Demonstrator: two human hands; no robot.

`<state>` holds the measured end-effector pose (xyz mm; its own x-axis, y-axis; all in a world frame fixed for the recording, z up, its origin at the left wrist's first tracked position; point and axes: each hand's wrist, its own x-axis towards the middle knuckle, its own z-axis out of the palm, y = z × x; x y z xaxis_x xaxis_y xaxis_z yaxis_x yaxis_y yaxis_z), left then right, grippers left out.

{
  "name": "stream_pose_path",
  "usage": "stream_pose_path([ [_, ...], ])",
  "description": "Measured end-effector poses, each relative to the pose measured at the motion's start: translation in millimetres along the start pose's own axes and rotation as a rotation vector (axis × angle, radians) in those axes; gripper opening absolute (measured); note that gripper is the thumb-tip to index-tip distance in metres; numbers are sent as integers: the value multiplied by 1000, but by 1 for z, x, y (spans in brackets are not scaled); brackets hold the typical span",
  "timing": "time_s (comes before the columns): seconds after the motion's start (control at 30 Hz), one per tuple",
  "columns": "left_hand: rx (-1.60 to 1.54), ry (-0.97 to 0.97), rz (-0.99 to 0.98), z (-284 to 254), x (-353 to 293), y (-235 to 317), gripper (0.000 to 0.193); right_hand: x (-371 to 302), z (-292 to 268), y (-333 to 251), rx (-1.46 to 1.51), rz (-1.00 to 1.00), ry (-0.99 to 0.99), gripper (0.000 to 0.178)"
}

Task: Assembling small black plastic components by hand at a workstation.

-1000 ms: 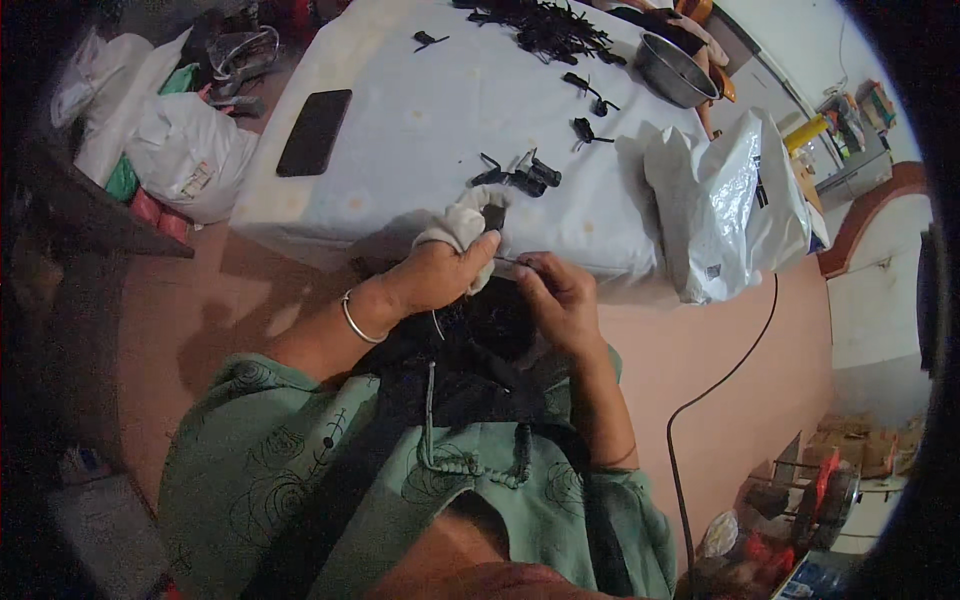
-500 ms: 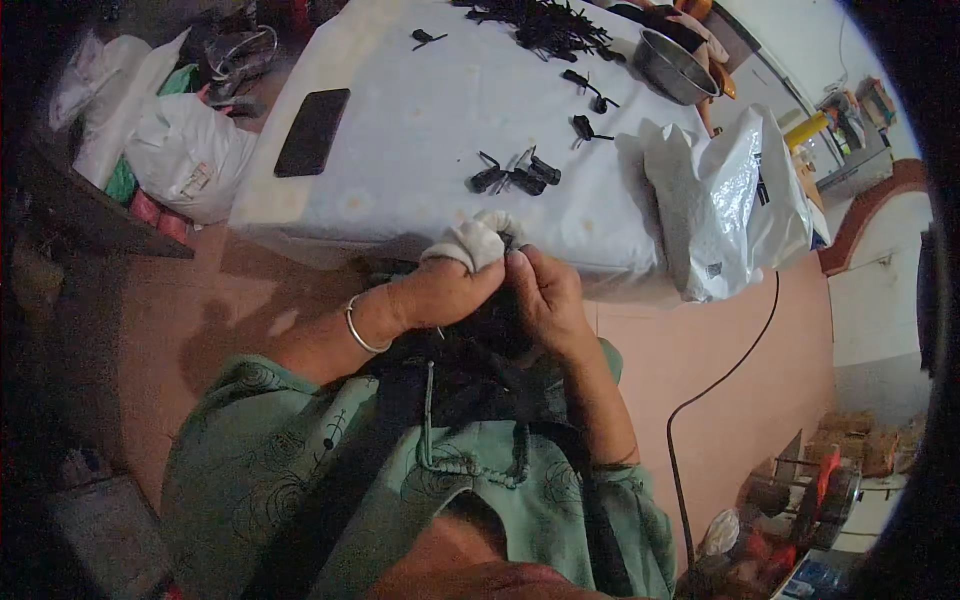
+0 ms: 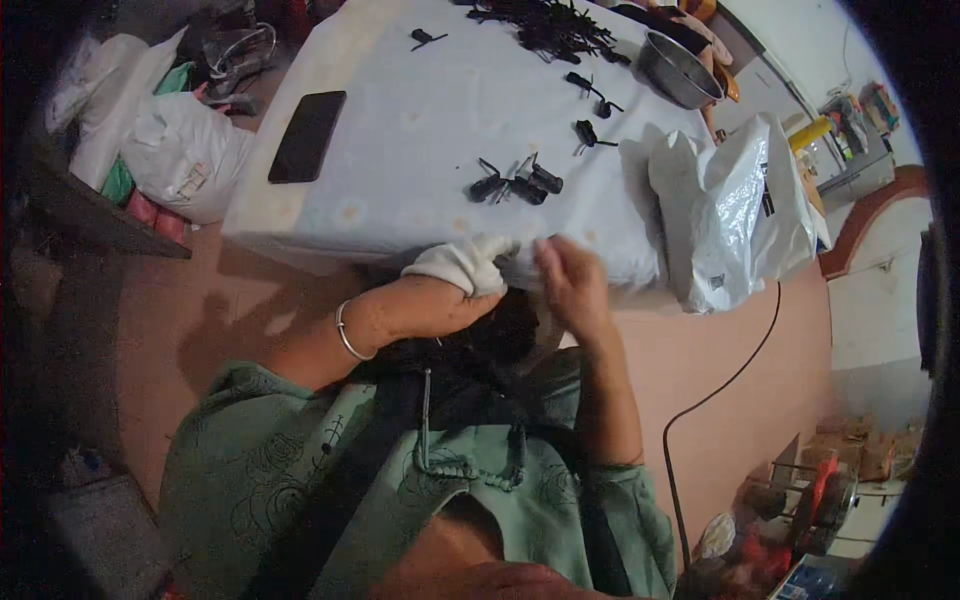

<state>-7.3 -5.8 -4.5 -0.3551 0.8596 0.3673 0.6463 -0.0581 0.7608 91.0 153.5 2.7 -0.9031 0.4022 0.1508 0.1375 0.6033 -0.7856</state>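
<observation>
At the near edge of the table, my left hand [image 3: 445,300] has white cloth [image 3: 462,264] over its fingers, like part of a glove. Its fingers are closed, and a small dark piece shows at their tips, too blurred to name. Just to the right, a short gap away, my bare right hand [image 3: 574,285] has its fingers curled together; what they hold, if anything, is hidden. Beyond both hands lies a small cluster of black plastic parts [image 3: 525,188], with thin stems sticking out.
A black phone [image 3: 307,137] lies on the white-covered table [image 3: 400,190]. Farther back are a heap of black parts [image 3: 550,30] and a metal bowl [image 3: 682,70], near another person. A white plastic bag [image 3: 715,220] stands at the right; stuffed sacks [image 3: 185,155] sit left. A black cable [image 3: 725,372] crosses the floor.
My right hand has come away from the left and moved slightly right. My left hand has shifted a little left and nearer to me. The table things stay put.
</observation>
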Motion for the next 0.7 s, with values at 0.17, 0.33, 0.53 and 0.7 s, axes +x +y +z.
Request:
stream_pose_path([
  [0.17, 33, -8, 50, 2, 5, -7, 27, 61, -18, 31, -343, -57, 257, 20],
  [0.33, 15, 98, 13, -6, 8, -14, 25, 85, -16, 39, -561, -82, 123, 26],
  [0.53, -787, 134, -495, -14, 12, -12, 22, 46, -9, 14, -265, -236, 319, 30],
  [0.7, -1393, 37, -675, -11, 16, -9, 17, 4, -4, -16, -342, -525, 36, 35],
])
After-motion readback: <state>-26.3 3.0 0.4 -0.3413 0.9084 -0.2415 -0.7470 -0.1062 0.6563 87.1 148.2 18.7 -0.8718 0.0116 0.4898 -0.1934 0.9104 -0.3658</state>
